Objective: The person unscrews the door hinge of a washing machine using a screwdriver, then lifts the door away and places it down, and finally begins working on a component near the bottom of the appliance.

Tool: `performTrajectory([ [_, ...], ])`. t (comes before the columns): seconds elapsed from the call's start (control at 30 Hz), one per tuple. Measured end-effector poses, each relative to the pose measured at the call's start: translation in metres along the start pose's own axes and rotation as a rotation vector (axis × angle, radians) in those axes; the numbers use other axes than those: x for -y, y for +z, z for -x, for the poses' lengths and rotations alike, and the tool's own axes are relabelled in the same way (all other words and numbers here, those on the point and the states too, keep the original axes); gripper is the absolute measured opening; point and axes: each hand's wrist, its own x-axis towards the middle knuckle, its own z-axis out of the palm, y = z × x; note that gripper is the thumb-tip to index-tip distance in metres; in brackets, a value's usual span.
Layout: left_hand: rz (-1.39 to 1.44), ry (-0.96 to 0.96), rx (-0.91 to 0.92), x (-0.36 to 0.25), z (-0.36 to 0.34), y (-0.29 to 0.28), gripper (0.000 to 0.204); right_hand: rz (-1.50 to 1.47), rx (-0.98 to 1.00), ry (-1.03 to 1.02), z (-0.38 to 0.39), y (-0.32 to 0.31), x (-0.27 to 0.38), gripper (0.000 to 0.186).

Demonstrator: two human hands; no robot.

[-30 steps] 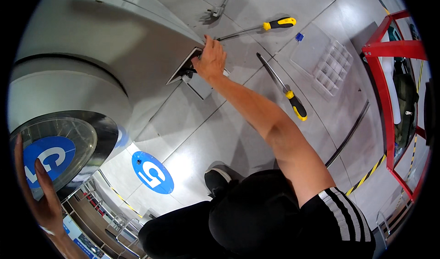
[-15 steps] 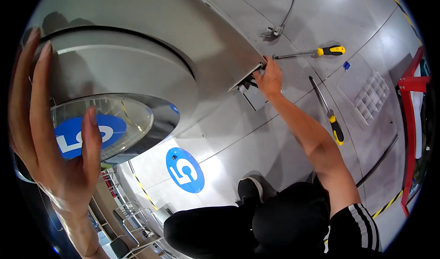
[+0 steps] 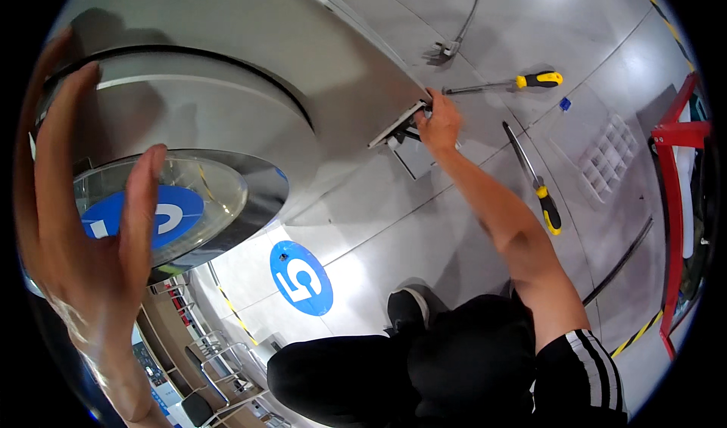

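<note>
A single head-worn fisheye camera looks steeply down from above onto a grey floor, its straight seams bowing toward the round black rim. The left hand looms very close at the left edge, while the right hand sits at arm's length near upper centre. The wearer's dark-clad knees fill the bottom.

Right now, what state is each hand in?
Left hand: open, fingers spread, flat against the big grey rounded housing.
Right hand: closed on the small metal bracket at the housing's lower edge.
</note>
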Motion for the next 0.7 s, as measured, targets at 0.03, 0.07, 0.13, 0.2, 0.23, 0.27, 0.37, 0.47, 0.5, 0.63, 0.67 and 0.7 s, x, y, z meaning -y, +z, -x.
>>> performTrajectory([
  [0.03,0.064,0.011,-0.052,-0.004,-0.006,0.025,0.053,0.076,-0.055,0.035,-0.007,-0.013,-0.016,0.053],
  [0.07,0.132,0.028,-0.098,-0.009,-0.016,0.05,0.053,0.15,-0.111,0.074,-0.013,-0.025,-0.032,0.053],
  [0.13,0.075,0.067,-0.092,-0.006,-0.018,0.037,0.053,0.138,-0.101,0.089,-0.011,-0.016,-0.019,0.055],
  [0.2,0.009,0.121,-0.104,-0.004,-0.017,0.031,0.052,0.138,-0.096,0.102,-0.007,-0.013,-0.007,0.057],
  [0.23,-0.024,0.152,-0.119,-0.003,-0.015,0.034,0.051,0.131,-0.04,0.17,-0.007,-0.015,-0.002,0.062],
  [0.27,0.005,0.121,-0.084,-0.001,-0.012,0.036,0.051,0.145,-0.055,0.185,-0.007,-0.013,0.0,0.062],
  [0.37,-0.015,0.098,0.024,0.013,0.003,0.044,0.051,0.17,-0.071,0.207,-0.005,-0.012,0.0,0.062],
  [0.47,-0.247,0.223,0.13,0.039,0.018,0.05,0.055,0.147,-0.04,0.192,-0.004,-0.015,0.0,0.058],
  [0.5,-0.315,0.267,0.156,0.044,0.02,0.057,0.056,0.14,-0.035,0.189,-0.005,-0.018,-0.004,0.057],
  [0.63,-0.503,0.358,0.254,0.053,0.026,0.052,0.059,0.08,-0.028,0.143,-0.002,-0.013,-0.003,0.053],
  [0.67,-0.533,0.38,0.261,0.053,0.026,0.05,0.059,0.082,-0.028,0.136,-0.003,-0.011,-0.002,0.053],
  [0.7,-0.554,0.411,0.263,0.05,0.021,0.042,0.058,0.083,-0.028,0.129,-0.004,-0.009,-0.002,0.053],
])
